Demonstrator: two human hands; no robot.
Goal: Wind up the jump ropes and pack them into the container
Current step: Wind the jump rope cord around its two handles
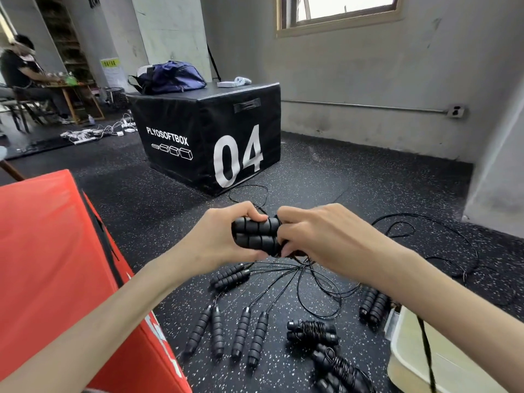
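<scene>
- At centre frame, a person's left hand [224,236] grips a pair of black ribbed foam jump-rope handles [256,235] held side by side, fingers curled over the top and thumb underneath.
- The right hand [317,235] closes on the other end of the same pair, its fingertips tucked where the thin black cord [309,282] leaves the handles; whether it pinches the cord itself cannot be told.
- The cord trails down to the black speckled rubber floor [158,211] and off in loose loops toward the right of the frame, so the winding appears to be only starting.
- To wind well, the left hand would likely need to keep both handles pressed flat together while the right lays each turn snug beside the last, drawing slack in gently so it does not snag its neighbours.
- Below the hands, several unwound handle pairs [226,330] lie fanned out, their cords crossing at one point, a probable source of tangles.
- Two finished bundles [312,331], cord coiled round the handles, lie at lower right.
- The pale plastic container [402,361] sits at the lower right edge, just beside those bundles; what it holds is not visible.
- A red padded box [51,251] fills the lower left; a black plyo box marked "04" [209,137] stands beyond.
</scene>
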